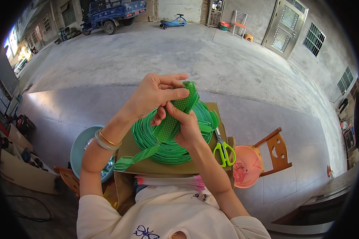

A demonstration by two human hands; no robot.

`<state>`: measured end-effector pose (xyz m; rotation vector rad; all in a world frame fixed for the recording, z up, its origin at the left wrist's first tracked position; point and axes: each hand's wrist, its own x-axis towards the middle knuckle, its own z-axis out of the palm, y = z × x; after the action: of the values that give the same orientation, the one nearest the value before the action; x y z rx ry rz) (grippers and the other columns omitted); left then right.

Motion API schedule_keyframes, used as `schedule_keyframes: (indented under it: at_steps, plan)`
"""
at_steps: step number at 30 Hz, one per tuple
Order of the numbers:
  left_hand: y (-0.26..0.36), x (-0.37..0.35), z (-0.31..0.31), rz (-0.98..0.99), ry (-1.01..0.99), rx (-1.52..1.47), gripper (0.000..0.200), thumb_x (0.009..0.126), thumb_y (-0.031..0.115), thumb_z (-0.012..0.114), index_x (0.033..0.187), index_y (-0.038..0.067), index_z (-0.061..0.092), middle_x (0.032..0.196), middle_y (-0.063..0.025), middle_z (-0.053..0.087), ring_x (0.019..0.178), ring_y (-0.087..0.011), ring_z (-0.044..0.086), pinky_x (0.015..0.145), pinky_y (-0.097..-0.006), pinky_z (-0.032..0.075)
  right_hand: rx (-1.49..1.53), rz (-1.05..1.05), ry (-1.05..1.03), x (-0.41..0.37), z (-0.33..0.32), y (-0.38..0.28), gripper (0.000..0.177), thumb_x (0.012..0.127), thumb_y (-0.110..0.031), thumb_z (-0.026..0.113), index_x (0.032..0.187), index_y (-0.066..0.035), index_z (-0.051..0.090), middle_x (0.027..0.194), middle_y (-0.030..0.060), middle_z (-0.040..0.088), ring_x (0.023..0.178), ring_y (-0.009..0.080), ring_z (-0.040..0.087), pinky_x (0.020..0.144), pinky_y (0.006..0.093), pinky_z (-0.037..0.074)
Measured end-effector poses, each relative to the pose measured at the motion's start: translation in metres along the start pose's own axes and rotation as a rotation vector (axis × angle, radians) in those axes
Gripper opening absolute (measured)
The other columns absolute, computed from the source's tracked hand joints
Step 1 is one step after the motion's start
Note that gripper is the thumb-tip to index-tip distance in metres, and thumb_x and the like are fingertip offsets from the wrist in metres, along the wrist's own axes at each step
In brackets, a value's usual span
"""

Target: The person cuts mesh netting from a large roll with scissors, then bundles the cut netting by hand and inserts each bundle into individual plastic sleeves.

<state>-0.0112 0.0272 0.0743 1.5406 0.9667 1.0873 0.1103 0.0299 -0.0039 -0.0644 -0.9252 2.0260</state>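
Green ribbon with pale dots is held up in folds between my two hands, above a large flat coil of green ribbon. My left hand pinches the upper part of the folds with its thumb, the index finger stretched out. Lower on the right side, my right hand grips the same ribbon, its thumb pressed on the front. A loose ribbon end hangs to the lower left. Green-handled scissors lie right of the coil on the brown surface.
A blue basin stands at the left, a pink basin and a wooden chair at the right. Pink-ended strips lie across my lap. Farther off are a blue three-wheeler, a blue ride-on toy and a metal chair.
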Motion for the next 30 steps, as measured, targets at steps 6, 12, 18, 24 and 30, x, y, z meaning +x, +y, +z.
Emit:
schedule_keyframes:
  at_steps: [6,12,18,24,30]
  plan:
    - [-0.017,-0.002,-0.003,0.291,0.073,0.080,0.009,0.078,-0.002,0.063,0.085,-0.008,0.062,0.118,-0.0179,0.054,0.065,-0.0105,0.062,0.050,-0.0167,0.049,-0.139,0.013,-0.009,-0.007,0.000,-0.004,0.019,0.085,-0.017,0.055,0.094,0.000,0.053,0.078,0.0091,0.056,0.075,0.0228,0.060,0.071,0.0368,0.051]
    - [-0.001,-0.008,-0.006,0.078,0.024,0.121,0.015,0.079,0.005,0.065,0.089,-0.006,0.061,0.113,-0.0192,0.057,0.072,-0.0093,0.061,0.059,-0.0222,0.052,-0.097,0.067,-0.036,-0.009,0.001,-0.001,0.018,0.086,-0.015,0.053,0.097,-0.001,0.052,0.078,0.0101,0.056,0.075,0.0239,0.060,0.070,0.0371,0.051]
    - [-0.018,-0.011,-0.007,-0.073,-0.046,-0.190,0.042,0.081,0.016,0.066,0.114,-0.003,0.048,0.106,-0.0159,0.061,0.067,-0.0104,0.061,0.060,-0.0246,0.052,0.098,-0.006,-0.063,-0.010,-0.001,-0.012,0.013,0.090,-0.013,0.048,0.097,-0.002,0.050,0.080,0.0074,0.054,0.078,0.0216,0.056,0.076,0.0356,0.048]
    - [-0.039,-0.045,-0.022,-0.480,-0.522,-0.108,0.042,0.080,0.017,0.068,0.113,-0.003,0.050,0.094,-0.0141,0.065,0.077,-0.0150,0.064,0.070,-0.0240,0.050,0.266,-0.397,0.054,-0.007,-0.041,-0.062,0.012,0.094,-0.013,0.041,0.097,-0.004,0.049,0.083,0.0056,0.051,0.081,0.0211,0.054,0.087,0.0387,0.045]
    - [-0.029,-0.068,-0.049,-0.417,-0.528,-0.008,0.033,0.078,0.010,0.068,0.105,-0.005,0.059,0.086,-0.0122,0.067,0.074,-0.0132,0.064,0.069,-0.0227,0.050,0.213,-0.544,0.208,-0.023,-0.071,-0.095,0.012,0.094,-0.011,0.041,0.099,-0.003,0.049,0.091,0.0083,0.054,0.086,0.0222,0.055,0.092,0.0413,0.044]
